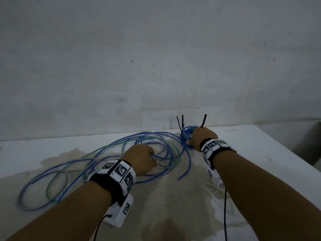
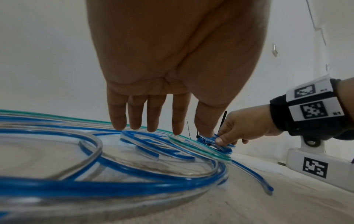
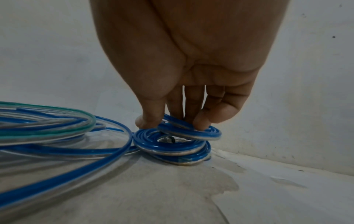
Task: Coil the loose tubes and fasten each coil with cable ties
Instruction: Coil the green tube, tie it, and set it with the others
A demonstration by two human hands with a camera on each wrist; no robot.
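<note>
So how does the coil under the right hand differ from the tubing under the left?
The coil is wound small and tight, with black cable ties sticking up from it; the loose tubing sprawls in wide, untied loops. The coil looks all blue; the loose tubing includes a green strand. The right hand pinches the coil; the left hand only touches tubing with straight fingers. Both lie on the table.

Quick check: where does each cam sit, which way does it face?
Head: worn high, faces forward-down at the table; both forearms, left hand, right hand.
Left wrist: along the palm at loose tubes; straight fingers.
Right wrist: along the palm at the tied coil.
All three share the coil.
</note>
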